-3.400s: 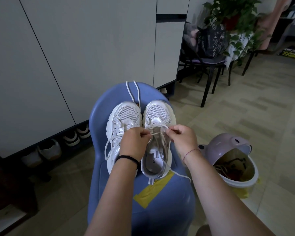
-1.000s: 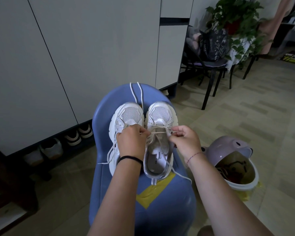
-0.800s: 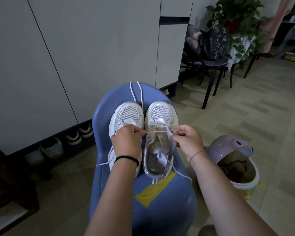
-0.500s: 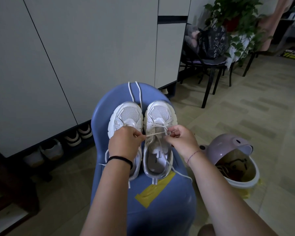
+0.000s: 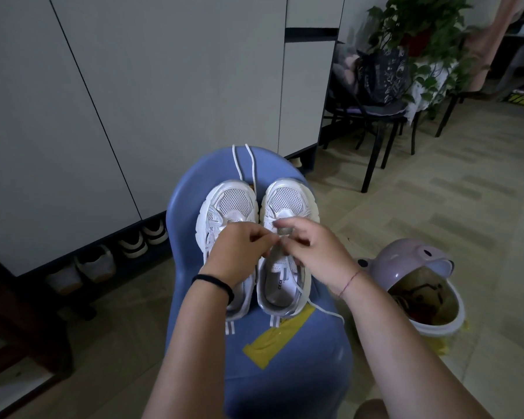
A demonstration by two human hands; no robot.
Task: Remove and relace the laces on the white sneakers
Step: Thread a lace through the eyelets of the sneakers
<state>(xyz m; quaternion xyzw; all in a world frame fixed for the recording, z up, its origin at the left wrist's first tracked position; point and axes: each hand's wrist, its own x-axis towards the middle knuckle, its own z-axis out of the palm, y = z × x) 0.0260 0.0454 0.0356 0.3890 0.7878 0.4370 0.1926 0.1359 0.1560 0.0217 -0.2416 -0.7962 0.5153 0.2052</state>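
- Two white sneakers are set side by side, toes pointing away, on the seat of a blue chair [image 5: 288,376].
- The left sneaker [image 5: 229,207] is partly covered by the left hand [image 5: 239,252], so its eyelets cannot be made out.
- The right sneaker [image 5: 288,201] lies with its opening and insole exposed, and both hands are brought together over its tongue.
- The fingers [image 5: 262,237] of the left hand are curled, with thumb and forefinger closed in a pinch on the lace [image 5: 327,311] just above the tongue.
- The right hand [image 5: 315,252] is held just beside it, its fingers [image 5: 297,234] likewise curled and pinched on the same lace. The stretch of lace between the two hands is blurred.
- One free end of that lace is trailed from the heel side of the right sneaker across the seat to its right edge.
- A second lace [image 5: 252,169] is draped in two strands over the far edge of the chair, beyond the toes and between the two sneakers.
- A strip of yellow tape [image 5: 276,335] is stuck to the seat just behind the heels.
- A black band [image 5: 217,282] is worn on the left wrist and a thin red thread [image 5: 350,281] on the right wrist.
- A pink bin [image 5: 406,261] with its lid tipped open stands on the floor to the right of the chair.
- Pairs of shoes [image 5: 133,246] are tucked under a pale cabinet [image 5: 133,86] on the left.
- A dark bag [image 5: 381,77] is placed on a black chair [image 5: 372,146] in the background, beside a green plant [image 5: 415,22].
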